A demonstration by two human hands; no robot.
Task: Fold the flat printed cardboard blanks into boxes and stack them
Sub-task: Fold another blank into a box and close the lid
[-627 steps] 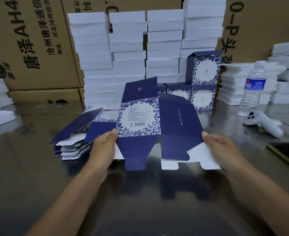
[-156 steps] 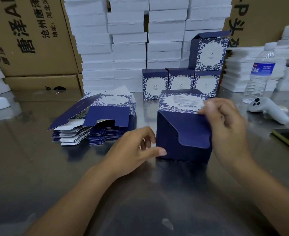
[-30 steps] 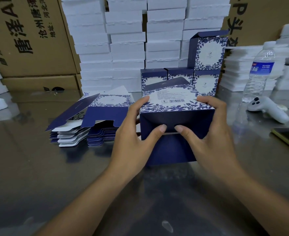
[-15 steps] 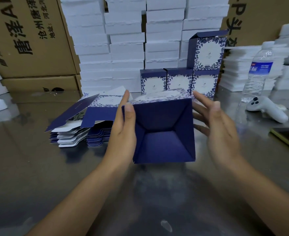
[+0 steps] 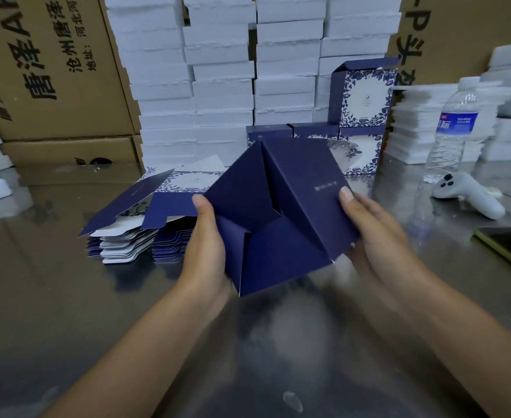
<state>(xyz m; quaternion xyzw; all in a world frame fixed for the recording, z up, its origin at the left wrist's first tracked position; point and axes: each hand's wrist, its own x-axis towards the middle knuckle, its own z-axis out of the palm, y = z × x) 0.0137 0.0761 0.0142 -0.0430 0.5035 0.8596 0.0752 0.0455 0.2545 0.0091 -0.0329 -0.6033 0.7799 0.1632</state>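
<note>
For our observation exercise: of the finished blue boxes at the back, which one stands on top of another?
The upper box, above the row's right end; the other boxes stand directly on the table.

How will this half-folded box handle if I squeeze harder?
The box is thin card with end flaps only interlocked, so it likely buckles or creases. The left hand and right hand hold it aloft, so probably light.

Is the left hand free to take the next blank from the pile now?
Probably not yet: the left hand grips the folded box, as does the right hand. The pile of blanks lies close beside it, nothing between.
</note>
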